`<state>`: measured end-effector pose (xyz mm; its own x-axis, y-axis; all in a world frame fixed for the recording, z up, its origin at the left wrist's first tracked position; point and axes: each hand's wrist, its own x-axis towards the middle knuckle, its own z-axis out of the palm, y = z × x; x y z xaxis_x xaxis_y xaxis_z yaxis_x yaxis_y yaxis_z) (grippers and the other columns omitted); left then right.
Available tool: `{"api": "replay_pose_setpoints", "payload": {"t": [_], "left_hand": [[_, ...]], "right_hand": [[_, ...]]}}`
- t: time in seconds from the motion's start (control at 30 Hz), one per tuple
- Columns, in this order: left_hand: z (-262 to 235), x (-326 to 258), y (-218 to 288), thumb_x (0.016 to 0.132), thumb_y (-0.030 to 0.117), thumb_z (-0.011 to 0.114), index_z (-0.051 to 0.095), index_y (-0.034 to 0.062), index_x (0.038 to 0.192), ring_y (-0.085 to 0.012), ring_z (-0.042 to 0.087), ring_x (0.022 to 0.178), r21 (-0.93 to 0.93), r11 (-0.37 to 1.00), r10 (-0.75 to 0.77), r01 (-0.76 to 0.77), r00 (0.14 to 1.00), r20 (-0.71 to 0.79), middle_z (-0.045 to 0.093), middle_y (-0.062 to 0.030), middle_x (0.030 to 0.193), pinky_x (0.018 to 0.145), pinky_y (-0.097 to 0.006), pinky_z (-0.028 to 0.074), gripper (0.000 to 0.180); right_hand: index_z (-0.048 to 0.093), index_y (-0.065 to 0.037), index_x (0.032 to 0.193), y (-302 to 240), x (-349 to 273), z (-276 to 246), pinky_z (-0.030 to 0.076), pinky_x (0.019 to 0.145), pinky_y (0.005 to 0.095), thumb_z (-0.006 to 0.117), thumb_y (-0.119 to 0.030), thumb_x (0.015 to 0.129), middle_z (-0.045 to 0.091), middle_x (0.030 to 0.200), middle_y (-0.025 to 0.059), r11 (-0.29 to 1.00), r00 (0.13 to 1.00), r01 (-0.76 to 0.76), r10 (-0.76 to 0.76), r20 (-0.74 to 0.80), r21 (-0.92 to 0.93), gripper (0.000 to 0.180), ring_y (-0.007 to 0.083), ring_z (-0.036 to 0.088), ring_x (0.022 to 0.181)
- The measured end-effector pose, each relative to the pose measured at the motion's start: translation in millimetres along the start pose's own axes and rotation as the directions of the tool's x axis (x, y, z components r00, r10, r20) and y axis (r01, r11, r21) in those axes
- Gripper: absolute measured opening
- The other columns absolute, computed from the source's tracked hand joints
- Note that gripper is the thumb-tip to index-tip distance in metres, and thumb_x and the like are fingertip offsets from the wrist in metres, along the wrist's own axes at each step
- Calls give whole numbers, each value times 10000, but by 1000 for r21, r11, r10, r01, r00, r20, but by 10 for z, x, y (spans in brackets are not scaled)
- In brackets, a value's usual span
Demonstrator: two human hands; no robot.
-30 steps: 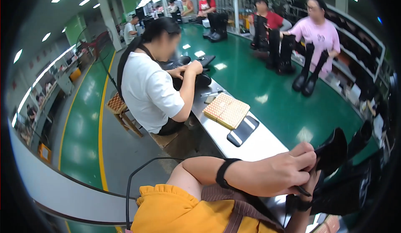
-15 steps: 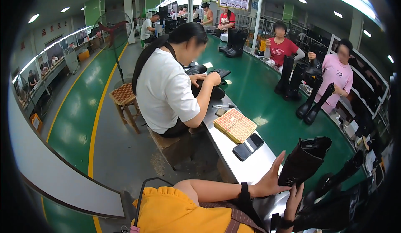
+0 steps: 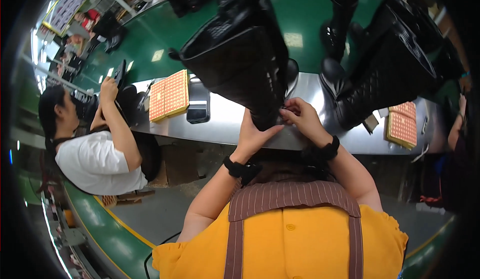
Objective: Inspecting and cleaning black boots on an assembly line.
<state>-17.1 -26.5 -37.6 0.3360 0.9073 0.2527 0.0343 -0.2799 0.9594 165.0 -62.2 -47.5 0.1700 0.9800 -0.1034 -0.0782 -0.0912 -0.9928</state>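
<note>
A tall black boot [image 3: 232, 66] stands tilted in front of me, its wide shaft opening toward the upper left. My left hand [image 3: 253, 135] is closed around the boot's lower shaft, thumb stretched across its near side. At the boot's right side, my right hand [image 3: 306, 122] has thumb and fingertips pinched together against the leather. Whatever is between those fingertips is too small to make out. To the right, another tall black boot [image 3: 390, 74] with a quilted shaft leans over the metal bench [image 3: 227, 113].
A phone [image 3: 199, 104] and a red-patterned packet [image 3: 168, 96] lie on the bench to the left. Another patterned packet [image 3: 401, 125] lies at the right. Beyond runs a green belt [image 3: 295, 26] with more boots. A co-worker in white [image 3: 100, 154] sits at the left.
The view has swung round to face the bench. My left hand, earlier spread beside the boot's shaft, now grips it low down. My right hand now pinches at the boot's side.
</note>
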Motion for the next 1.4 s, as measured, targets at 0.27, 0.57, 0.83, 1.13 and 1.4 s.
{"api": "replay_pose_setpoints", "payload": {"t": [0.27,0.57,0.83,1.13,1.4], "left_hand": [[-27,47,-122,722,111,863,578,-17,1160,-211,660,1008,114,981,-160,154,986,47,688,-131,1077,891,-329,514,538],[36,61,-43,729,131,825,594,-13,1158,-261,682,994,232,970,-66,76,996,-52,696,-161,1063,880,-353,523,508],[75,109,-66,722,156,822,542,-17,1238,-269,646,1049,219,957,-182,192,981,-62,654,-170,1139,926,-360,493,612],[-375,560,1694,734,278,750,353,-65,1428,-370,381,1334,762,315,861,-566,508,21,455,-216,1382,1135,-474,240,870],[-185,973,2440,779,92,666,684,60,1064,-252,562,900,856,234,481,-461,820,311,658,-72,887,946,-372,352,288]], "right_hand": [[606,-27,896,-143,182,-181,443,534,213,593,-251,997,609,732,8,970,932,-138,196,304,-202,246,67,550,606],[553,-79,829,-1670,76,-237,332,548,192,524,-263,1020,498,735,-41,977,863,74,-163,478,200,267,33,447,661],[593,-47,822,-2026,160,-22,353,537,212,512,-260,1017,529,685,-40,964,915,203,-124,383,-172,300,43,440,599],[640,-29,871,-1692,189,-38,421,551,198,555,-284,1016,607,705,-13,951,903,302,-264,339,-66,305,39,528,613],[641,-26,877,-1364,191,45,441,565,202,569,-251,1008,616,726,-11,985,940,162,-135,312,-62,270,43,558,642]]}}
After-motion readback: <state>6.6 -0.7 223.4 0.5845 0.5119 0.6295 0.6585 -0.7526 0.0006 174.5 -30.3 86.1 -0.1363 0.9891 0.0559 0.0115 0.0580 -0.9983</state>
